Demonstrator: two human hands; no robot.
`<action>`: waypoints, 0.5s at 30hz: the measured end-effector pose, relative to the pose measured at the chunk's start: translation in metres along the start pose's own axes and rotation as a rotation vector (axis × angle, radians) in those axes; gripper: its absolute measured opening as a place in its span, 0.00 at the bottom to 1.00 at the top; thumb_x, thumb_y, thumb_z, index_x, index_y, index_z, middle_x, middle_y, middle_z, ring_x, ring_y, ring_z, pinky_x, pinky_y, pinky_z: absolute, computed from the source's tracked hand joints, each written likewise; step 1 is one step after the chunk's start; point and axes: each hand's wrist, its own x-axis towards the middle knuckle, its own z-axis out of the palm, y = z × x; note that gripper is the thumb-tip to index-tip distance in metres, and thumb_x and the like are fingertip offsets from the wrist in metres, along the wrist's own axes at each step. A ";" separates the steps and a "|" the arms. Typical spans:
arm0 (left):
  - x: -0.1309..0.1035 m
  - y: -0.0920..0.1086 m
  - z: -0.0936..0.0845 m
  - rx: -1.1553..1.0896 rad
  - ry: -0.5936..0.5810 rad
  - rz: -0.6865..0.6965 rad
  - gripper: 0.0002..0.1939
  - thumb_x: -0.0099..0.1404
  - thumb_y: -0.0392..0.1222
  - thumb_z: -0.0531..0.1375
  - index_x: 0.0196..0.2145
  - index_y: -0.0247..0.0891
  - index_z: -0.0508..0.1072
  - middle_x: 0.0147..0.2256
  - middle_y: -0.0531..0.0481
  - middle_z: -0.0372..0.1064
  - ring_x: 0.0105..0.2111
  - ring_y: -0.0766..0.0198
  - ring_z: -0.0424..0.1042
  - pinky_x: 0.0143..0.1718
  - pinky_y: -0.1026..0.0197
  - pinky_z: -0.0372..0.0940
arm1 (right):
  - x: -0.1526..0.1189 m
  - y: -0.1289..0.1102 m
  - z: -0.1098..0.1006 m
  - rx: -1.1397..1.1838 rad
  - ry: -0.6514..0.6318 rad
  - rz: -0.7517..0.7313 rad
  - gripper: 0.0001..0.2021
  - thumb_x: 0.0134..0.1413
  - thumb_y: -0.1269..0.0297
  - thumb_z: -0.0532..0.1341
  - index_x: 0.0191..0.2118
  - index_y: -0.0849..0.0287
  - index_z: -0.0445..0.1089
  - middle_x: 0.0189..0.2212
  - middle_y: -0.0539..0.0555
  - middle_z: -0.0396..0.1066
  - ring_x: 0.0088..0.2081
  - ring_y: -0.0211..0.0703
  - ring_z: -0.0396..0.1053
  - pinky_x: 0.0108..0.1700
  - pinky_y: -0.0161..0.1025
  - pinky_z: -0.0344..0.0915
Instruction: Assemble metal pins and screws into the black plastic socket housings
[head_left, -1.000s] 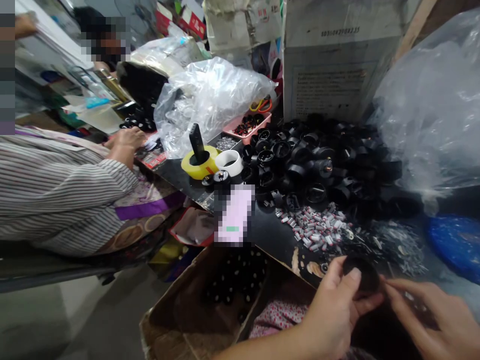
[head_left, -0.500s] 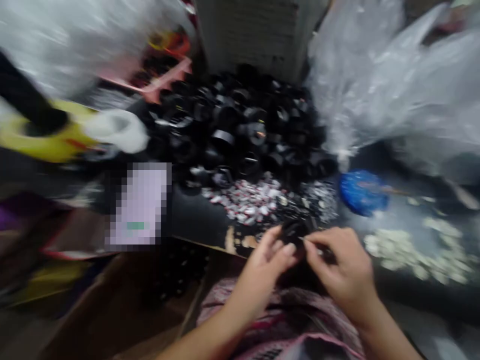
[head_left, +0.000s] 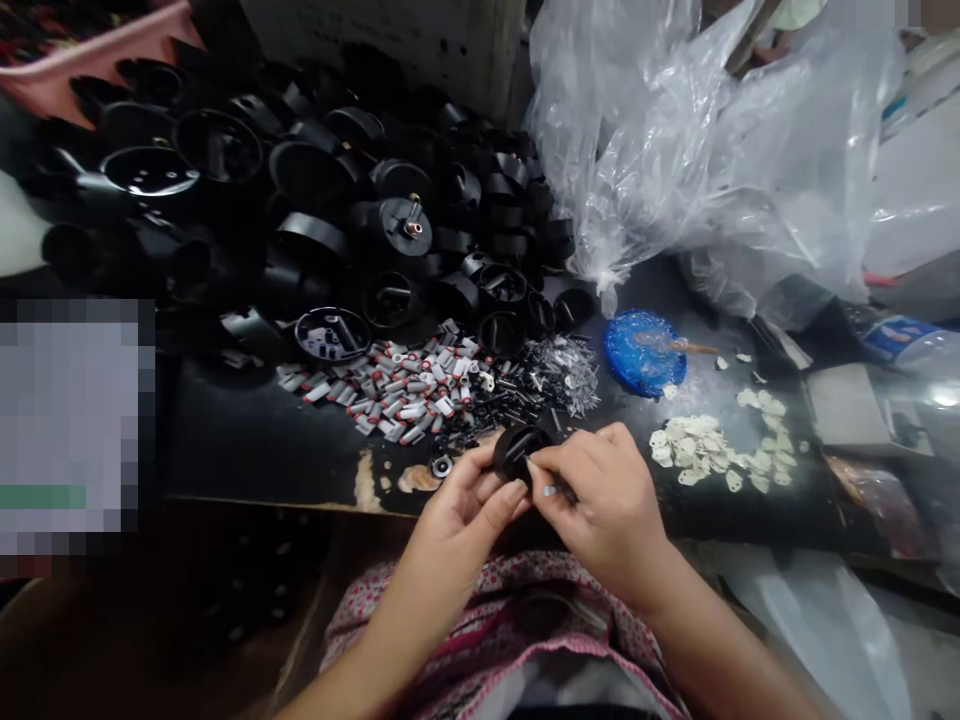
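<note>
My left hand (head_left: 476, 495) grips a round black plastic cap (head_left: 517, 448) by its rim, its hollow side tilted up towards me. Over that hollow, the thumb and forefinger of my right hand (head_left: 600, 490) are pinched together on a small thin part (head_left: 528, 460), too small to name. A bluish bit (head_left: 550, 491) shows by the right fingers. Just beyond the hands lie small grey cylinders with red ends (head_left: 409, 390), small black springs (head_left: 517, 395) and a heap of thin clear pieces (head_left: 566, 372). One small ring-shaped piece (head_left: 442, 466) sits left of the cap.
Many black round housings (head_left: 315, 170) are piled at the back left. A blue lid of grease (head_left: 645, 352) with a stick stands right of centre, before clear plastic bags (head_left: 637, 130). Flat cream pieces (head_left: 697, 450) are spread at the right. The table's front edge (head_left: 285, 507) is worn.
The view has swung to the right and come closer, so things sit further left and look sharper. Both hands stay together at the black cap, the right fingers still pinched over it.
</note>
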 end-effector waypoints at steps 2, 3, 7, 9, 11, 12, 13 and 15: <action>0.001 0.002 -0.001 0.070 -0.006 0.005 0.15 0.60 0.42 0.68 0.45 0.41 0.75 0.44 0.46 0.79 0.47 0.54 0.77 0.50 0.55 0.69 | -0.001 0.002 -0.001 -0.011 -0.036 -0.023 0.10 0.64 0.69 0.55 0.32 0.60 0.70 0.25 0.50 0.71 0.28 0.38 0.63 0.37 0.41 0.51; 0.001 0.004 -0.002 0.114 -0.013 -0.002 0.14 0.59 0.42 0.68 0.44 0.41 0.76 0.43 0.46 0.79 0.46 0.55 0.77 0.50 0.56 0.69 | -0.002 0.003 -0.001 -0.012 -0.054 -0.032 0.10 0.64 0.69 0.55 0.31 0.60 0.70 0.25 0.50 0.71 0.28 0.38 0.63 0.37 0.41 0.51; 0.002 0.008 -0.005 0.224 -0.046 -0.060 0.14 0.56 0.42 0.69 0.42 0.40 0.78 0.41 0.45 0.80 0.43 0.54 0.78 0.48 0.56 0.70 | -0.011 0.004 0.002 0.025 -0.102 0.018 0.09 0.62 0.70 0.55 0.31 0.60 0.69 0.26 0.50 0.71 0.28 0.38 0.63 0.37 0.41 0.51; 0.000 0.008 -0.007 0.204 -0.056 -0.087 0.15 0.55 0.42 0.70 0.41 0.40 0.79 0.40 0.45 0.80 0.42 0.51 0.79 0.44 0.54 0.72 | -0.018 0.001 0.004 0.051 -0.113 0.079 0.09 0.62 0.71 0.55 0.32 0.59 0.69 0.27 0.50 0.73 0.29 0.38 0.64 0.38 0.41 0.51; -0.002 0.006 -0.009 0.177 -0.047 -0.123 0.16 0.54 0.43 0.71 0.41 0.40 0.79 0.41 0.44 0.80 0.42 0.50 0.79 0.43 0.53 0.74 | -0.026 -0.003 0.003 0.078 -0.119 0.130 0.09 0.63 0.70 0.55 0.34 0.59 0.70 0.28 0.50 0.74 0.31 0.39 0.66 0.39 0.41 0.52; -0.004 0.005 -0.010 0.166 -0.027 -0.145 0.16 0.53 0.43 0.71 0.41 0.39 0.79 0.41 0.44 0.80 0.42 0.50 0.79 0.42 0.53 0.74 | -0.029 -0.003 0.000 0.101 -0.123 0.137 0.09 0.64 0.70 0.55 0.35 0.58 0.71 0.29 0.50 0.75 0.31 0.39 0.67 0.39 0.41 0.52; -0.006 0.004 -0.011 0.153 0.001 -0.166 0.17 0.53 0.44 0.71 0.42 0.39 0.79 0.42 0.44 0.80 0.42 0.50 0.79 0.43 0.54 0.74 | -0.031 -0.002 -0.003 0.125 -0.124 0.134 0.08 0.65 0.70 0.55 0.38 0.57 0.72 0.31 0.50 0.76 0.32 0.39 0.68 0.39 0.41 0.53; -0.008 0.002 -0.012 0.109 0.064 -0.191 0.19 0.54 0.45 0.71 0.43 0.38 0.79 0.44 0.43 0.80 0.43 0.50 0.79 0.45 0.55 0.73 | -0.034 0.008 -0.013 0.114 -0.106 0.158 0.09 0.66 0.69 0.55 0.43 0.56 0.73 0.34 0.50 0.77 0.33 0.39 0.69 0.40 0.41 0.55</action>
